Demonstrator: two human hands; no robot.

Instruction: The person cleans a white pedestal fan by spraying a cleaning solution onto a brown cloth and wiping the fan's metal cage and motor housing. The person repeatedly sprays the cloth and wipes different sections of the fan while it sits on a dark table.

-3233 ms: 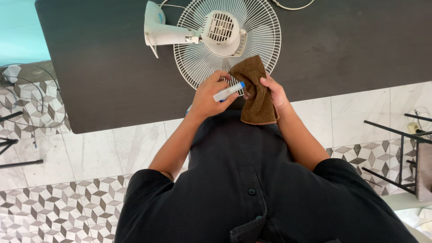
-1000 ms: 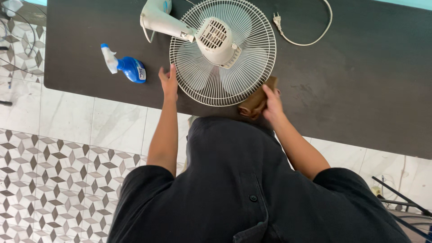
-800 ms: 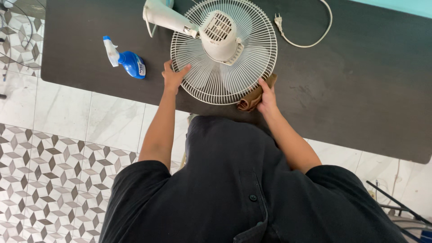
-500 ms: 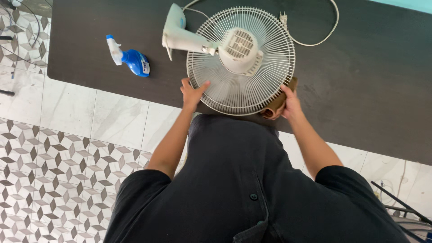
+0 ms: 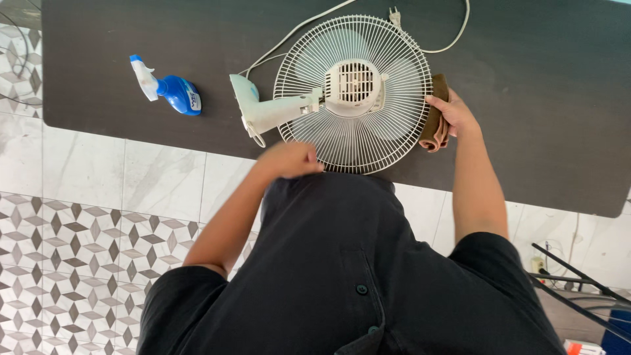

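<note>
White wire-grille fan lies flat on dark matte table, near edge.
Right hand clamped on folded brown cloth against grille rim. Left hand blurred, loosely curled at lower rim; grip unclear. Blue spray bottle well apart.

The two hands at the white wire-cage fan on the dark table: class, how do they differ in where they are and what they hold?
The left hand sits at the near, lower rim of the white wire-cage fan and looks blurred; the right hand is sharp at the fan's right rim. The left hand holds nothing visible; the right hand grips a folded brown cloth against the cage. Both are bare and at the cage's edge, over the dark table.
</note>
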